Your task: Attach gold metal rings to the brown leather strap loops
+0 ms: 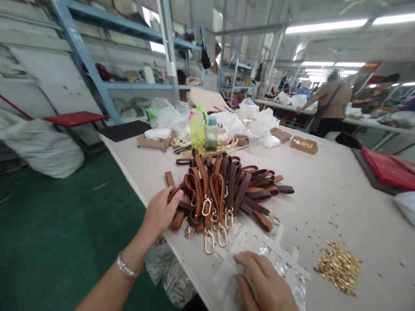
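A heap of brown and dark brown leather straps (pixel 236 177) with gold oval clasps (pixel 209 242) lies on the table in front of me. My left hand (pixel 164 209) is closed around a dark brown strap at the heap's left edge, thumb on top. My right hand (pixel 262 280) hovers low over a taped plastic sheet (pixel 279 259) near the table's front, fingers curved and apart, with nothing visible in them. To the right of that hand sits a pile of small gold metal fittings (pixel 339 268).
A yellow-green bottle (pixel 197 129) and a blue-lidded jar (pixel 211 134) stand behind the straps, before plastic bags (pixel 259 119). An open cardboard box (pixel 304 145) holds small fittings. Red material (pixel 389 170) lies at the right edge. A person (pixel 332 101) stands at a farther table.
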`<state>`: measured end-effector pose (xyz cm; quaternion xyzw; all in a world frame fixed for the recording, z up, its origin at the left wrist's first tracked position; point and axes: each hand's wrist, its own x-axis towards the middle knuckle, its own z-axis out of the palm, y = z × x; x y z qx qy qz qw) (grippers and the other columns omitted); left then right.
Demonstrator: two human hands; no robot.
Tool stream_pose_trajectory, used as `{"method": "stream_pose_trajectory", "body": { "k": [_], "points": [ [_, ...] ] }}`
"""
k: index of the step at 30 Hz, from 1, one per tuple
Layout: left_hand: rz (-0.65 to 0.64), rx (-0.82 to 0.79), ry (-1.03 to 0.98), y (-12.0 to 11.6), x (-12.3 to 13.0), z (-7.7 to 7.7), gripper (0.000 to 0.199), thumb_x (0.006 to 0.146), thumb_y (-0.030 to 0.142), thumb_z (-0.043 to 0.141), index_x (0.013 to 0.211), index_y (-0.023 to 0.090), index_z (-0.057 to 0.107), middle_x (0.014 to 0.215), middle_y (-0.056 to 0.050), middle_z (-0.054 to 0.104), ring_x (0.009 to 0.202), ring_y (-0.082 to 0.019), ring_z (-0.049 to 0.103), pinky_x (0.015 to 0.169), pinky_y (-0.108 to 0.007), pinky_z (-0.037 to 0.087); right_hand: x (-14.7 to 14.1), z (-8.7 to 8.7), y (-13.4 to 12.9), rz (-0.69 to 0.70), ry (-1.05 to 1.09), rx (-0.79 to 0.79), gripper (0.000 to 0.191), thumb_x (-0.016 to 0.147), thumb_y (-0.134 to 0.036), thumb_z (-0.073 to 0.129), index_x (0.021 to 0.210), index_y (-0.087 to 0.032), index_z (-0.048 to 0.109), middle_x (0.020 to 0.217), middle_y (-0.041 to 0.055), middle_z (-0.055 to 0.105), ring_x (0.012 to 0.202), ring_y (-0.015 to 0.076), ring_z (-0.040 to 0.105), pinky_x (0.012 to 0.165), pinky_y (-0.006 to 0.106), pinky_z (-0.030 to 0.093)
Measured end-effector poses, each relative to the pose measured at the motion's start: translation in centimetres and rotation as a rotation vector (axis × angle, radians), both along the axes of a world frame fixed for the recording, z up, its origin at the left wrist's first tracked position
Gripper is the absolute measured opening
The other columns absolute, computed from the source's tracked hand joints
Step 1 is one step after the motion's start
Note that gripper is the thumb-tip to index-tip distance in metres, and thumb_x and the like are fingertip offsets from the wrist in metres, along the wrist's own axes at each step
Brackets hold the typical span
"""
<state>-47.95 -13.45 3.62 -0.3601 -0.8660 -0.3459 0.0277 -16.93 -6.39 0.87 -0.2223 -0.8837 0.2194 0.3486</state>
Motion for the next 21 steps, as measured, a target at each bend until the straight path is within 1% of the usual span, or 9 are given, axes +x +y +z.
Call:
{"method": "stream_pose_trajectory", "body": {
  "k": [2,4,6,8,11,14,17,19,21],
  "points": [
    [-0.05,0.012,-0.04,0.6,0.3,-0.2,0.053,0.094,0.053,0.037,0.122,0.014,0.06,0.124,-0.015,0.068,0.117,-0.028,0.061,0.104,-0.044,0.045,-4.0,1.4,0.3,0.04,-0.052,0.058,0.033,0.087,-0.02,0.055,0.12,-0.024,0.06,0.106,0.0104,0.07,0.092,0.0269,0.068,0.079,0.041,0.061],
    [-0.078,0.031,-0.067,1.1,0.8,-0.3,0.055,0.095,0.052,0.035,0.125,0.013,0.059,0.129,-0.015,0.064,0.122,-0.028,0.058,0.108,-0.045,0.042,-7.2,2.5,0.3,-0.055,-0.111,0.075,0.041,0.086,-0.024,0.061,0.126,-0.021,0.054,0.109,0.0142,0.067,0.097,0.0319,0.065,0.081,0.049,0.058],
    [-0.097,0.046,-0.087,1.5,1.3,-0.5,0.057,0.095,0.051,0.036,0.125,0.01,0.059,0.133,-0.018,0.061,0.127,-0.03,0.053,0.112,-0.048,0.037,-9.4,2.9,0.2,-0.138,-0.171,0.079,0.054,0.08,-0.027,0.069,0.13,-0.019,0.05,0.113,0.0164,0.064,0.101,0.0356,0.062,0.084,0.053,0.056],
    [-0.124,0.059,-0.111,1.7,1.8,-0.9,0.057,0.094,0.051,0.036,0.123,0.009,0.061,0.136,-0.019,0.058,0.131,-0.031,0.049,0.114,-0.05,0.033,-10.7,2.8,0.1,-0.182,-0.225,0.062,0.066,0.075,-0.027,0.074,0.134,-0.019,0.046,0.121,0.0175,0.06,0.106,0.0368,0.059,0.087,0.054,0.054],
    [-0.186,0.078,-0.158,1.6,2.3,-1.6,0.053,0.094,0.049,0.037,0.12,0.012,0.065,0.137,-0.016,0.058,0.13,-0.029,0.051,0.114,-0.048,0.035,-11.4,2.4,0.2,-0.211,-0.265,0.028,0.071,0.074,-0.022,0.073,0.138,-0.019,0.043,0.129,0.0167,0.055,0.113,0.0356,0.055,0.093,0.052,0.052],
    [-0.258,0.086,-0.141,1.4,2.6,-2.4,0.048,0.095,0.043,0.037,0.119,0.015,0.067,0.139,-0.015,0.056,0.13,-0.028,0.051,0.114,-0.049,0.037,-11.2,2.4,0.5,-0.188,-0.29,0.009,0.072,0.073,-0.016,0.068,0.14,-0.022,0.041,0.129,0.0128,0.057,0.113,0.0327,0.055,0.096,0.049,0.05],
    [-0.277,0.085,0.031,1.4,2.5,-2.7,0.045,0.096,0.036,0.036,0.117,0.013,0.068,0.142,-0.018,0.051,0.133,-0.033,0.047,0.113,-0.053,0.037,-10.7,2.4,0.7,-0.149,-0.295,0.003,0.072,0.071,-0.013,0.067,0.139,-0.024,0.044,0.125,0.0093,0.062,0.107,0.0315,0.057,0.094,0.047,0.05],
    [-0.252,0.079,0.169,1.6,2.3,-2.5,0.043,0.094,0.036,0.041,0.117,0.012,0.068,0.146,-0.021,0.044,0.137,-0.038,0.041,0.112,-0.058,0.035,-10.5,2.0,0.8,-0.162,-0.264,-0.007,0.071,0.07,-0.009,0.064,0.138,-0.025,0.046,0.117,0.0079,0.066,0.102,0.0305,0.059,0.09,0.045,0.051],
    [-0.264,0.068,0.227,2.0,2.0,-2.1,0.043,0.094,0.036,0.044,0.119,0.009,0.066,0.148,-0.023,0.042,0.137,-0.04,0.04,0.111,-0.058,0.038,-10.3,1.3,0.9,-0.195,-0.198,-0.027,0.069,0.069,-0.004,0.058,0.134,-0.025,0.05,0.108,0.0074,0.068,0.098,0.0288,0.06,0.088,0.043,0.051]
  ]
}}
